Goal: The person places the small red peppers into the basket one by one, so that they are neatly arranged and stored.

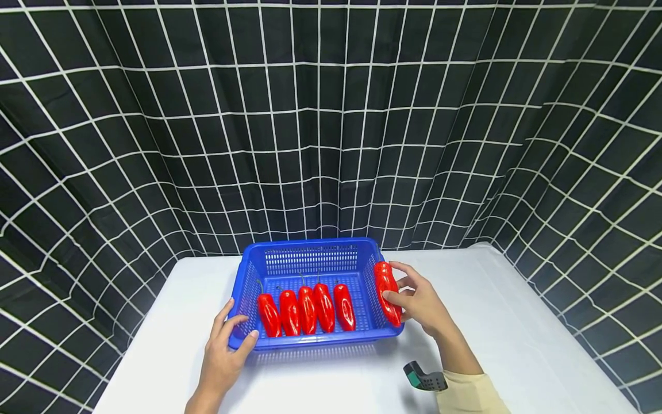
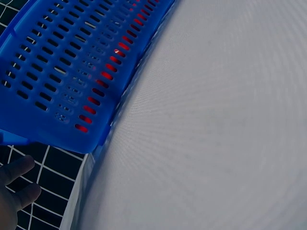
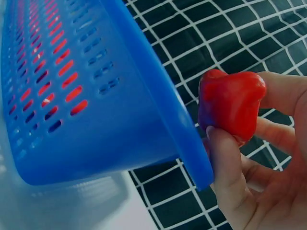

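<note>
My right hand pinches a long, glossy red pepper between thumb and fingers, holding it lengthwise over the right rim of the blue plastic basket. From the right wrist, this pepper's blunt, lobed end shows just outside the rim, with the thumb under it. Several more red peppers lie side by side along the basket's front, most with thin stems pointing back. At the front left corner my left hand rests with fingers spread, thumb and a finger over the rim. Two of its fingers extend beyond the basket's end in the left wrist view.
The basket stands on a white-covered table with table surface on either side and in front. Behind and around it hangs a black curtain with a white grid. A dark device is strapped to the right wrist beside a beige sleeve.
</note>
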Action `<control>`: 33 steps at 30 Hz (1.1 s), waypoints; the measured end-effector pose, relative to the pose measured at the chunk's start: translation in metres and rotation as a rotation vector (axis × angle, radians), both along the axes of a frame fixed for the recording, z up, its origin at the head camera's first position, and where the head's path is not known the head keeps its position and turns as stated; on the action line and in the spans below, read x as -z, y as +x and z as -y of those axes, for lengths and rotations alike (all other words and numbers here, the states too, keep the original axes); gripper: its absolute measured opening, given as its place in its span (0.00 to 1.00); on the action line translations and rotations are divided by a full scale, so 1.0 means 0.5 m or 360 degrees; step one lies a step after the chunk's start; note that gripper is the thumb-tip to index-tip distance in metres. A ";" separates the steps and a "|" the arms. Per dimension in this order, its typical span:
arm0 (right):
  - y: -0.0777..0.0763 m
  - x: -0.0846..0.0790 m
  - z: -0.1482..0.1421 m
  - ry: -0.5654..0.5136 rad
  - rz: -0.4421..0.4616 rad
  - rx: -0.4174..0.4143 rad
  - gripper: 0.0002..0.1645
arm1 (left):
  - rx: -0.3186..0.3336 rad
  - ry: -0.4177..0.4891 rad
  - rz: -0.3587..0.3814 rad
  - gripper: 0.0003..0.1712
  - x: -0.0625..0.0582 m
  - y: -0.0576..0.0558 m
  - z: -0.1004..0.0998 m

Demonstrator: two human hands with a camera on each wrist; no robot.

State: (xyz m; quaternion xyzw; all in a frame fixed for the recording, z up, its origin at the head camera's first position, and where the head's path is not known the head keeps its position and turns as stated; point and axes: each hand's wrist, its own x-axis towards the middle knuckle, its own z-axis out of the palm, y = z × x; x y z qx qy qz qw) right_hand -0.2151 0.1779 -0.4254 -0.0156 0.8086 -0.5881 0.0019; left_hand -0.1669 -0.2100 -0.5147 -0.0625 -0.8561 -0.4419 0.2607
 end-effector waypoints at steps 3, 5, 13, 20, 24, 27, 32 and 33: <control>-0.006 0.007 -0.003 0.0043 -0.0015 0.0019 0.42 | 0.0000 -0.0005 -0.0005 0.17 0.000 0.000 0.000; -0.009 0.010 -0.003 0.0074 -0.0026 0.0033 0.42 | -0.0002 -0.0008 -0.0007 0.17 -0.001 0.000 0.000; -0.010 0.022 0.008 0.0296 -0.0122 0.0149 0.39 | 0.0003 0.0003 0.0007 0.17 -0.002 -0.003 0.000; -0.004 0.034 0.013 0.0379 -0.0180 0.0209 0.34 | 0.0000 0.0009 0.0007 0.17 -0.001 -0.001 0.000; -0.002 0.037 0.011 0.0376 -0.0181 0.0214 0.32 | 0.0002 0.0005 0.0021 0.17 -0.001 -0.001 -0.001; 0.001 0.038 0.008 0.0350 -0.0180 0.0203 0.32 | 0.0001 0.0000 0.0017 0.17 0.000 -0.001 -0.001; 0.009 0.036 0.002 0.0206 -0.0153 0.0188 0.33 | 0.0002 0.0007 -0.0022 0.17 0.001 -0.001 0.001; 0.011 0.034 0.000 0.0167 -0.0144 0.0187 0.33 | 0.0004 0.0010 -0.0028 0.17 0.002 -0.001 0.001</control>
